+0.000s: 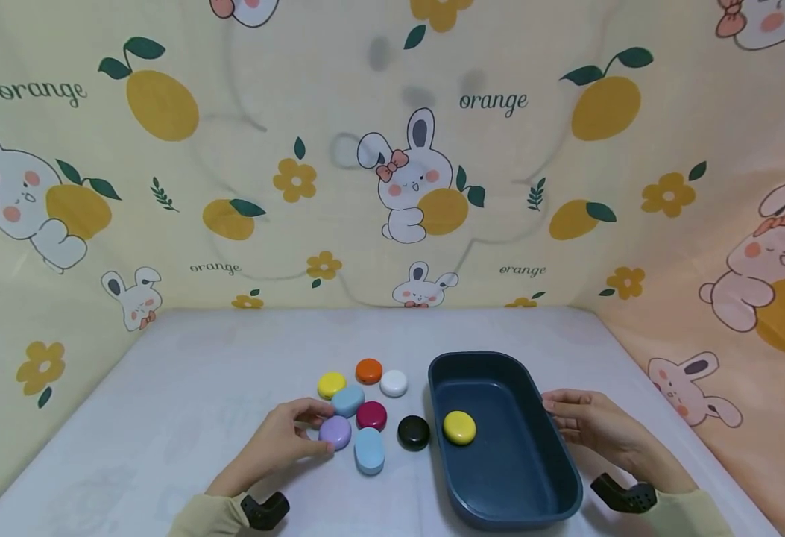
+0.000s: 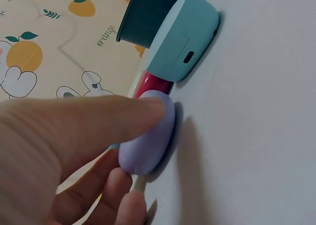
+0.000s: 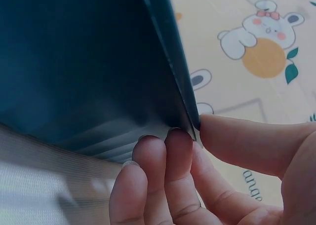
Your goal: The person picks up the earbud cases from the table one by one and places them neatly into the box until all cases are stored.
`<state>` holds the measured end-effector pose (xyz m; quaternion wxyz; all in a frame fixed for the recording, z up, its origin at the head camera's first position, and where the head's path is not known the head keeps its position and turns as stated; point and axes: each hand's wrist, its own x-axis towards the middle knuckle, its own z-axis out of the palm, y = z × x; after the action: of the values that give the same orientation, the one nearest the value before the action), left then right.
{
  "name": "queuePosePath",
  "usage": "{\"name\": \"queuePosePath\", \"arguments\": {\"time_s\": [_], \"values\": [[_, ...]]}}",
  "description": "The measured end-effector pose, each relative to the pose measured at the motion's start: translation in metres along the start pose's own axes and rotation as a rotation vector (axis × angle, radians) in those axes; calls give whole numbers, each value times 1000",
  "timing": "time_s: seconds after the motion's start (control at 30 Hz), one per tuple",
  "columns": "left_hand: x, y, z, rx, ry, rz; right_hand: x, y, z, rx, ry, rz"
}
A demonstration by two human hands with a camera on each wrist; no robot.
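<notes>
My left hand has its thumb and fingers around a small lilac rounded case. In the left wrist view the thumb lies across the lilac case, which sits at the white tabletop. Just right of it are a crimson round case and a light blue oval case, whose side shows a small port slot in the left wrist view. My right hand pinches the right rim of a dark blue tray, its fingers against the outer wall. Inside the tray, near the left wall, lies a yellow round case.
Behind the left hand's work sit another light blue case, a yellow one, an orange one and a white one. A black round case lies close to the tray's left side. Printed cloth walls the table.
</notes>
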<state>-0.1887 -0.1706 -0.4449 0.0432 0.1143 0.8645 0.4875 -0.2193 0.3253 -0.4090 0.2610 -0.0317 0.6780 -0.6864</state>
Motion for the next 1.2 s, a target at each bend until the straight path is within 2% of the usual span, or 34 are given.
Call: {"name": "queuePosePath", "arguments": {"time_s": [0.17, 0.47, 1.0, 1.2], "values": [[1, -1, 1, 5, 2, -5, -1, -2, 1, -1, -9, -5], [2, -2, 2, 5, -43, -31, -1, -1, 2, 6, 0, -6], [1, -1, 7, 26, -29, -32, -1, 0, 3, 19, -7, -9], [1, -3, 6, 37, 1, -38, 0, -1, 2, 24, -3, -4]]}}
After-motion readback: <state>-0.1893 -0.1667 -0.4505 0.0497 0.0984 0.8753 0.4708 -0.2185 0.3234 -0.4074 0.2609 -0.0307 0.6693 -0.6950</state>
